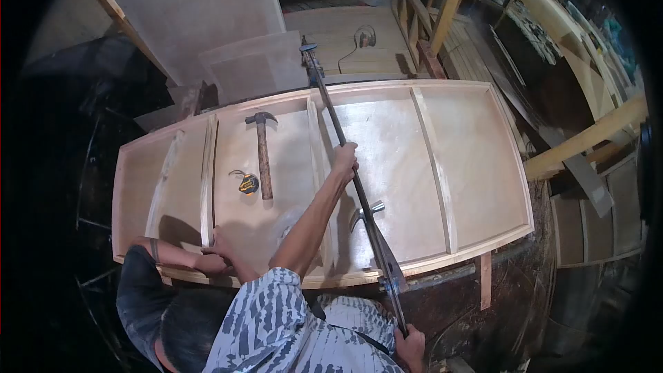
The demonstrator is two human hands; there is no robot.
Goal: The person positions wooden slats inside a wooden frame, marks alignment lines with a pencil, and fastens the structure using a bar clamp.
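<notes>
Much of what lies around the work is lost to us in the black border of the view, and our right forearm is cut off at the bottom. We have a long metal bar (pixel 334 116) slanting across a framed wooden panel (pixel 476 159), one end past the far rim, where we make out a bluish fitting (pixel 309 48), the other below the near rim. The bar covers part of a second hammer (pixel 377 206); its steel head shows, but its handle (if that is the dark length alongside) is hard to tell from the bar.

Our left hand (pixel 346 158) is wrapped around the bar over the middle of the panel, fingers curled in and pressed against the metal. Our right hand (pixel 411 347) is closed around the lower end, although we cannot tell how each finger sits, since some are turned from view.

To our left, a co-worker (pixel 197 328) leans in, with hands (pixel 215 257) close together at the near rim, by the end of a wooden crosspiece (pixel 208 186). They overlap, so we cannot tell whether the fingers pinch anything.

A claw hammer (pixel 263 159) lies on the panel, just beside a yellow-and-black tape measure (pixel 247 183); whatever marking its case carries is too small for us to read. Beyond the far rim, a corded tool (pixel 366 36) rests on boards, too dim to identify.
</notes>
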